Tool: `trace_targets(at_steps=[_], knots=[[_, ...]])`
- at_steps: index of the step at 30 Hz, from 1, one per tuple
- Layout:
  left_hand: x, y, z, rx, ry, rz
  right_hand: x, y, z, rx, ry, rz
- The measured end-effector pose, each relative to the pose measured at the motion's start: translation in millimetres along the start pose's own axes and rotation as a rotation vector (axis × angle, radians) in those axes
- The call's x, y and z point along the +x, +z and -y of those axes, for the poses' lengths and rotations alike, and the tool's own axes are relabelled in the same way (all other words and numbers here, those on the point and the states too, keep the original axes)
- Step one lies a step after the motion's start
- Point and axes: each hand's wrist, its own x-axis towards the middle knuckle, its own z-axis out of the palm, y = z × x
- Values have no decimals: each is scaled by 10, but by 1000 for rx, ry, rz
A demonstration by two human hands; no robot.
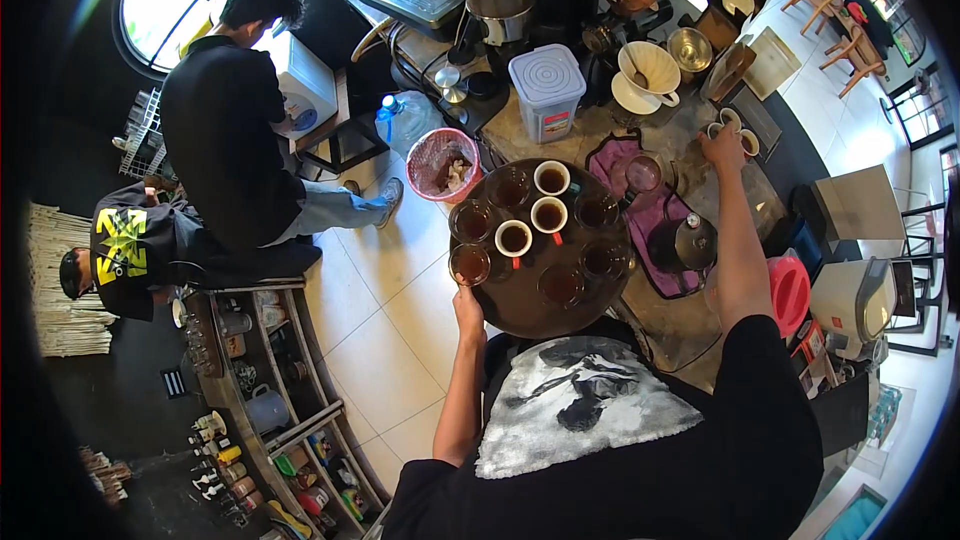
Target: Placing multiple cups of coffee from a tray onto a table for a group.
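My left hand grips the near left rim of a round dark tray, holding it in front of my chest. Three white cups with dark liquid stand on it, two of them showing red handles. Around them are several clear glass cups, also with dark liquid. My right arm stretches out over the counter to the right. There my right hand has its fingers on one of a cluster of small cups; the fingertips are partly hidden.
A purple cloth lies on the counter, bearing a glass server and a black kettle. Behind are a lidded plastic container and a white dripper. A pink bin stands on the floor. Two people work at left.
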Motion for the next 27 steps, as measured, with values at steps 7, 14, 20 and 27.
trace_targets(at_steps=[7,14,20,27], knots=[[-43,29,-37,32,-15,-33,145,148,-53,17,43,-37],[-41,77,-38,51,-39,-17,147,58,-197,16,-8,-44],[-39,127,-9,63,-56,-12,-32,-413,-10,-40,-59,-99],[-17,152,48,-16,11,90,-781,-1009,279,57,-322,-205]])
